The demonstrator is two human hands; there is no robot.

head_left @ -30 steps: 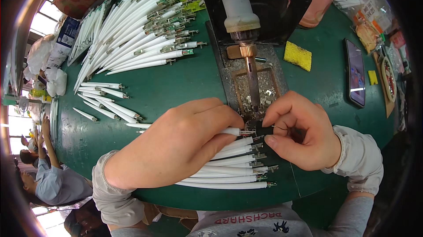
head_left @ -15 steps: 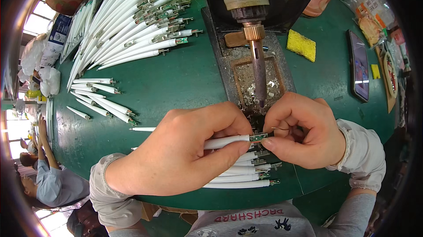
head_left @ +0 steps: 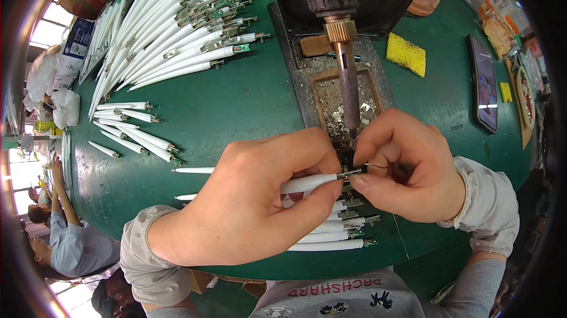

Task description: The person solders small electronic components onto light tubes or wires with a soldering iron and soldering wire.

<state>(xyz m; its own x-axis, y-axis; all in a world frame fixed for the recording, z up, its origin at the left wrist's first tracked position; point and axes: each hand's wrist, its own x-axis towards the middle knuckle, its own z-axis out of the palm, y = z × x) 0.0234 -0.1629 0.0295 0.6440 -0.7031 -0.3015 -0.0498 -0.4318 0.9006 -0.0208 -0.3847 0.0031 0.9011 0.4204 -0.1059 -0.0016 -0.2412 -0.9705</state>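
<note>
Pink lettering (head_left: 335, 287) on grey shirt (head_left: 360, 303)
Left hand (head_left: 254, 194) pinches a white stick (head_left: 308, 184) near the soldering iron (head_left: 347, 90); right hand (head_left: 413, 170) curls narrowly beside its exposed end (whether gripping, I cannot tell).

The table (head_left: 236, 102) is green. On its left side lies a big heap (head_left: 171, 40) of white rods, spread like a fan, and nearer to the person there is a small group (head_left: 147, 138) of rods. One row (head_left: 331, 246) of rods lies close to the front edge, partly hidden. Further back is a dark stand (head_left: 299, 85); to its right lie a sponge (head_left: 406, 54) and a phone (head_left: 485, 84).
</note>
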